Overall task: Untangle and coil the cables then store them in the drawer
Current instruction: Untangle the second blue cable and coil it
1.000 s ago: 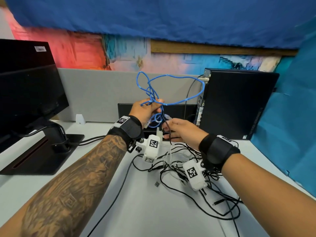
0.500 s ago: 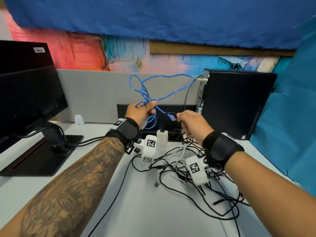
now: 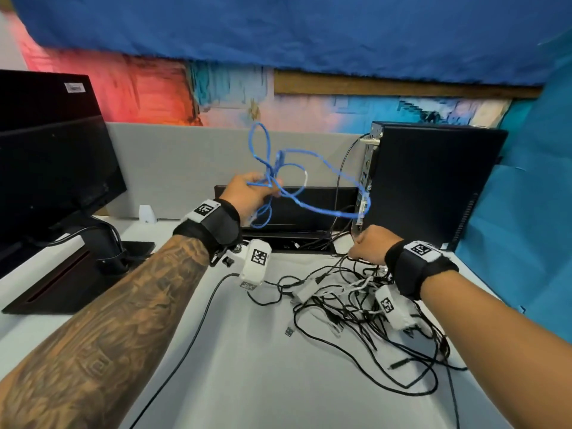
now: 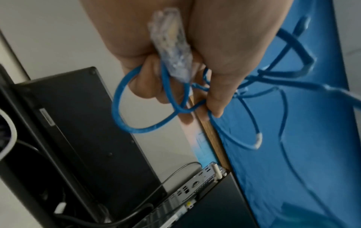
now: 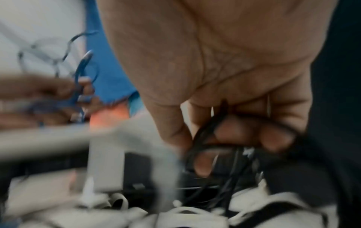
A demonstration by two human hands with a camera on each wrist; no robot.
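My left hand is raised above the desk and grips a tangled blue network cable. Its loops hang in the air toward the computer tower. In the left wrist view the curled fingers hold the blue cable with its clear plug lying against the palm. My right hand is low at the back of a pile of black and white cables on the desk. In the blurred right wrist view its fingers are curled round black cables.
A black monitor on its stand sits at the left. A black computer tower stands at the back right, with a dark box beside it. A grey partition runs behind the white desk. No drawer is in view.
My right hand let go of the blue cable's end and dropped right to the black cable pile, gripping strands there. The left hand stayed raised and the blue loops swung toward the tower.
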